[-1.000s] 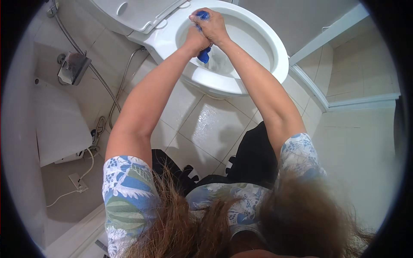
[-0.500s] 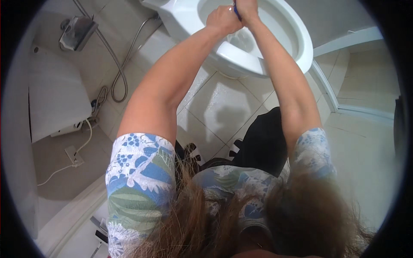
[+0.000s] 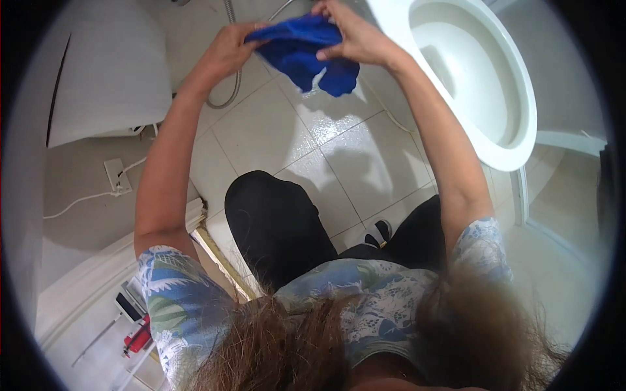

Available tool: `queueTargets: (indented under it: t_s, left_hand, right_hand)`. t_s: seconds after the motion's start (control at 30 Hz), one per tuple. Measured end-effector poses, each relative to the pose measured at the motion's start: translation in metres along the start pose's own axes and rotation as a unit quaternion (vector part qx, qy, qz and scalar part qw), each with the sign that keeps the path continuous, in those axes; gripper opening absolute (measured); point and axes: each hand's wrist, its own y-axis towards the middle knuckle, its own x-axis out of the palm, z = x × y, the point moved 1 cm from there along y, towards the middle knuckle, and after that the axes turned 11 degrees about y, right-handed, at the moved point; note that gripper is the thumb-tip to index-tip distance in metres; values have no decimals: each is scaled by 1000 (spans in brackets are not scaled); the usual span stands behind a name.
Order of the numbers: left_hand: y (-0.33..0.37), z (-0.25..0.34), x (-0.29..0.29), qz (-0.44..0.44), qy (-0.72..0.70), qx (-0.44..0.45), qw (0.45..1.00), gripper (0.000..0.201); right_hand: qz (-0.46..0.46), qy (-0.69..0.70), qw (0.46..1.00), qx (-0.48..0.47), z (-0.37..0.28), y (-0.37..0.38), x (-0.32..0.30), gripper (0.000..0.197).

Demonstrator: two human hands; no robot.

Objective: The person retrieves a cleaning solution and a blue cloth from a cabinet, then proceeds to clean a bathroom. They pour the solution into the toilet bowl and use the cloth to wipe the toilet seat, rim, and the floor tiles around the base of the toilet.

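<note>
Both hands hold a crumpled blue cloth (image 3: 306, 55) up over the white tiled floor, left of the toilet. My left hand (image 3: 228, 49) grips the cloth's left end. My right hand (image 3: 349, 36) pinches its upper right part, and a loose corner hangs down below it. The white toilet bowl (image 3: 515, 130) stands open at the upper right, a little apart from the cloth.
A white bin or cabinet (image 3: 111, 72) stands at the upper left, with a metal hose (image 3: 231, 91) beside it. A wall socket with a white cable (image 3: 114, 179) is at the left. A glass partition frame (image 3: 561, 140) runs at the right. My black-trousered knees (image 3: 280, 221) are bent below.
Both hands came out of the toilet bowl and moved left, bringing the blue cloth out over the floor. The view swung so the toilet now sits at the right.
</note>
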Motion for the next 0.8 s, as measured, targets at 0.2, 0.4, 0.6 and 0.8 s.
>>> queueTargets:
  t_s: [0.2, 0.4, 0.6, 0.8]
  left_hand:
    - [-59, -33, 42, 16, -91, -166, 982, 24]
    - [-105, -54, 75, 12, -152, -263, 953, 20]
    - [-170, -96, 169, -190, 112, -94, 971, 32]
    - [-156, -99, 285, -283, 181, 322, 885, 55]
  right_hand:
    - [-121, -31, 980, 153, 36, -12, 41, 64]
    - [-169, -133, 959, 187, 68, -46, 64, 72]
    - [-94, -366, 923, 68, -13, -89, 55, 47]
    - [44, -576, 801, 157, -59, -67, -21, 56]
